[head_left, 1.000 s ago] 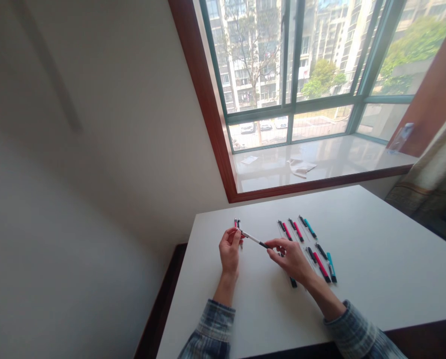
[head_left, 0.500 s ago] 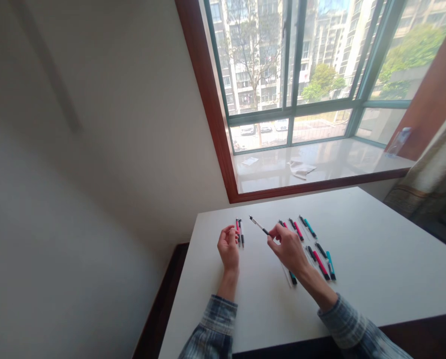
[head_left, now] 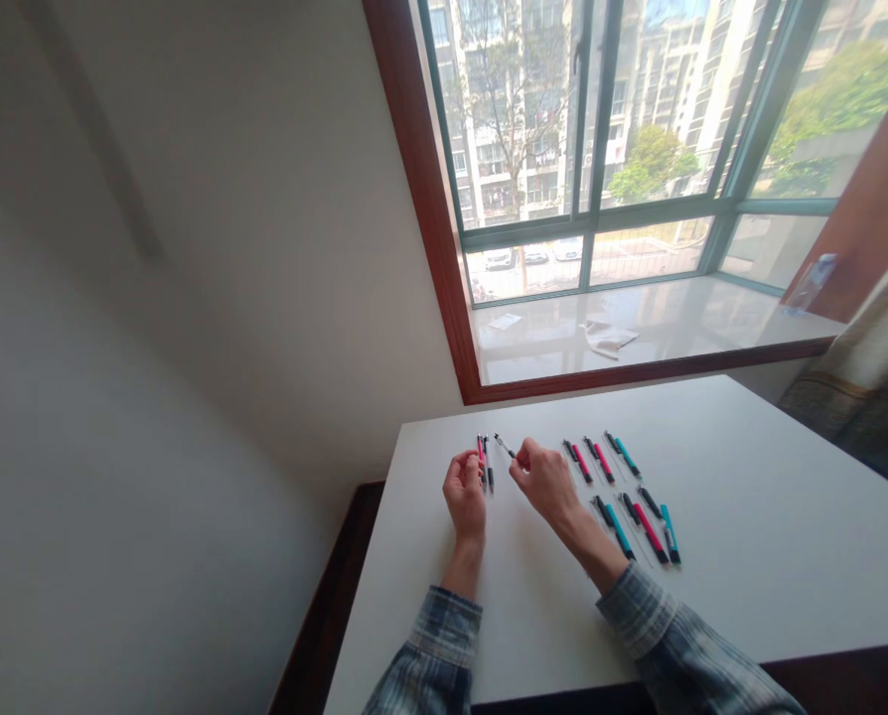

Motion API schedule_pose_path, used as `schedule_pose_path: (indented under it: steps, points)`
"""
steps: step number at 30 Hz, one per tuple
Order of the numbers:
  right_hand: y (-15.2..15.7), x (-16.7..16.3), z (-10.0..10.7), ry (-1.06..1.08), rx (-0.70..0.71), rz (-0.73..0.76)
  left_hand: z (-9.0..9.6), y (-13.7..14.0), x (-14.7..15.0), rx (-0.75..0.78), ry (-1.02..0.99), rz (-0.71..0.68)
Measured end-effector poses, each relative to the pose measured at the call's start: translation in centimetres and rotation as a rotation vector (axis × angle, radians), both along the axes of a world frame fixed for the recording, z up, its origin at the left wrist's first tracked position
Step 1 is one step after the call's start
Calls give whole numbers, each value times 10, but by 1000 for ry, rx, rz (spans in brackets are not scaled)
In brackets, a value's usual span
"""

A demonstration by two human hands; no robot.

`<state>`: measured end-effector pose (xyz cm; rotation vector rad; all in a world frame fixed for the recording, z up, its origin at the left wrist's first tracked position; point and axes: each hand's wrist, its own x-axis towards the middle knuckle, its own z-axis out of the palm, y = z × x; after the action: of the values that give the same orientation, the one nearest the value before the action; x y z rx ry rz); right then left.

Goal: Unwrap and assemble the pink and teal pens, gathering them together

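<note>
Between the thumb and fingers of my right hand (head_left: 546, 479) is a slim pen (head_left: 504, 446) with a clear and black barrel, its tip pointing up and left, slightly tilted. My left hand (head_left: 465, 497) rests at the left with its fingers curled; whether they grip anything is hidden. Right beside its fingertips lie a red pen (head_left: 480, 445) and a clear-and-black pen (head_left: 490, 467), side by side. The red one is partly covered by my fingers.
On the white table (head_left: 540, 616), right of my hands, pen parts lie in two rows: black pieces, thin clear pieces, red pieces (head_left: 603, 463) and teal pieces (head_left: 627, 457). Beyond the table's far edge is a window sill (head_left: 533, 348) with papers (head_left: 608, 340) and a bottle (head_left: 813, 283).
My right hand has moved left with the pen, closer to the two pens by my left hand. The view has shifted slightly. More of the parts on the right are uncovered.
</note>
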<state>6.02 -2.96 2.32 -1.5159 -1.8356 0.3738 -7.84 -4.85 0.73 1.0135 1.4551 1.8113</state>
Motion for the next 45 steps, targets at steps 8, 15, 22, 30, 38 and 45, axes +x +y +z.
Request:
schedule_pose_path:
  steps: [8, 15, 22, 30, 38, 45]
  points:
    - [3, -7, -9, -31, -72, 21, 0, 2, 0, -2, 34, 5]
    - [-3, -18, -11, -57, -156, 116, 0, 3, 0, 18, 61, 19]
    - [-3, -22, -14, -48, -191, 147, -3, 5, 0, 5, 50, -2]
    - [-3, -20, -14, -8, -198, 192, -10, 9, -2, 8, 44, -12]
    - [-2, -19, -15, 6, -176, 228, -9, 10, -2, -3, 90, 20]
    - [-3, -19, -16, -21, -145, 245, -8, 9, -2, 4, 127, 18]
